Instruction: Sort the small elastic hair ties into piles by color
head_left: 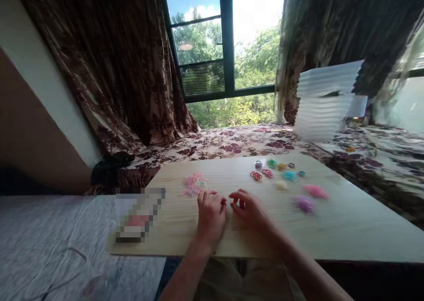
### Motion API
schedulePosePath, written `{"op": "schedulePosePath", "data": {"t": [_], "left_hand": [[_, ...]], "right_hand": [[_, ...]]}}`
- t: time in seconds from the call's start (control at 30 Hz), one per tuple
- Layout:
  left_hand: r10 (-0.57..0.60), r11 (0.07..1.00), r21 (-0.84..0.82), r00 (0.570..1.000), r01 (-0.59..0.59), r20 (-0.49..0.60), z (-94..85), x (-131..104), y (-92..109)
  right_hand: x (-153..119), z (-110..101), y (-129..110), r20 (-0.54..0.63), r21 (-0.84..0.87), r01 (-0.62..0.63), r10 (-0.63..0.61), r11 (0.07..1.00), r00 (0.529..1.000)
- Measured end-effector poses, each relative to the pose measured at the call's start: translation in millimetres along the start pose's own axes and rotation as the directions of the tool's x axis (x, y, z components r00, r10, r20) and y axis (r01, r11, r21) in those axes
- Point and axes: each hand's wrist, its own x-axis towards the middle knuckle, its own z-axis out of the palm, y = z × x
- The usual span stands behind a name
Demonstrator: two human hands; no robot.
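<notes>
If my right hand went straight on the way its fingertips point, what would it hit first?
Most likely your left hand: only a small gap separates it from your right hand. Depth is hard to judge here, so it might pass slightly above.

Bench (172, 230): right across the front here, bed (66, 226) to its left, ledge (218, 146) running behind.
Near middle: left hand (211, 212) and right hand (247, 207) side by side over the bench, just apart.
Band heap (194, 184): there, on the bench just beyond the left hand!
Band clusters (289, 175): spread over the bench, beyond and rightward of the right hand.
Masked item (139, 217): down at the bench's left end.
Window (227, 40): back behind the ledge, curtains (129, 62) either side.
</notes>
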Motion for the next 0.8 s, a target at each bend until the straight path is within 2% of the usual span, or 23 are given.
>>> {"op": "schedulePosePath", "data": {"t": [0.8], "left_hand": [[0.029,0.998,-0.053,1.0,-0.029,0.005,-4.4,1.3,3.1]], "right_hand": [[-1.4,-3.2,-1.4,-0.009,-0.039,0.053,-0.054,0.998,0.999]]}}
